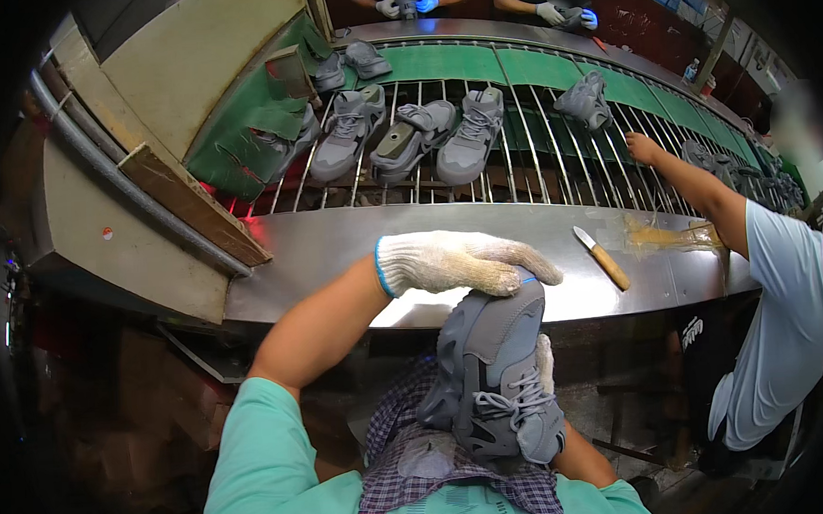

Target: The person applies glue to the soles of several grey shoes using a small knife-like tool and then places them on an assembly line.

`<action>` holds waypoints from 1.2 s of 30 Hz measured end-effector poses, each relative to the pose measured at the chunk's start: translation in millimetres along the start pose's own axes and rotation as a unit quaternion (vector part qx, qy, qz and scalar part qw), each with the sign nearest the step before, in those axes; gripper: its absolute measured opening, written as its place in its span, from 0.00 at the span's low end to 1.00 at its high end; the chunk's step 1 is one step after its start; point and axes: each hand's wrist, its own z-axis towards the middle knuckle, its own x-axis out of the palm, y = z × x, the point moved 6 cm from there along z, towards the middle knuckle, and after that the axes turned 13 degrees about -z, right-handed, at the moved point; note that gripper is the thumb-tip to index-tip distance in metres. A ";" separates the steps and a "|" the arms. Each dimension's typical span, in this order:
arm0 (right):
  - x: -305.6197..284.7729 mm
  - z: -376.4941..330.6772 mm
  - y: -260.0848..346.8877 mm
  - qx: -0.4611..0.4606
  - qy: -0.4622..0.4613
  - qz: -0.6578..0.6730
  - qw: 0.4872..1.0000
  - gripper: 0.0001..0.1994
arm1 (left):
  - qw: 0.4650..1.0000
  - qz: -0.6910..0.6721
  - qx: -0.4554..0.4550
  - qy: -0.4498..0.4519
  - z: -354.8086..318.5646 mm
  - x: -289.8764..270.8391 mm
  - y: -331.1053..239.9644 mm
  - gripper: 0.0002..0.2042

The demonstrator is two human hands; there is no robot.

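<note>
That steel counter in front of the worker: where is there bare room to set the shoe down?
The steel counter is bare from its left end to the knife. Right of the knife lies a sticky yellow smear. The rack behind is crowded with grey shoes.

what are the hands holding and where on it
A grey sneaker. The gloved left hand presses on its upper end; the right hand, mostly hidden, supports it from behind along its side.

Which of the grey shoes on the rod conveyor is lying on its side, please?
The middle shoe of the front three, tipped over with its insole opening showing; its neighbours stand upright.
</note>
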 end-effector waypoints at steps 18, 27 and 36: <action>76.2 -70.7 80.9 -0.191 0.063 -0.710 0.675 0.31 | 0.913 0.017 0.088 -0.398 -77.8 -50.9 73.8 0.19; 76.0 -81.0 98.9 -0.296 0.004 -0.795 0.529 0.38 | 0.889 0.043 0.153 -0.429 -77.7 -40.7 98.0 0.20; 75.4 -31.7 86.5 -0.440 -0.085 -0.792 0.415 0.35 | 0.857 0.090 0.170 -0.479 -73.8 -47.9 99.0 0.22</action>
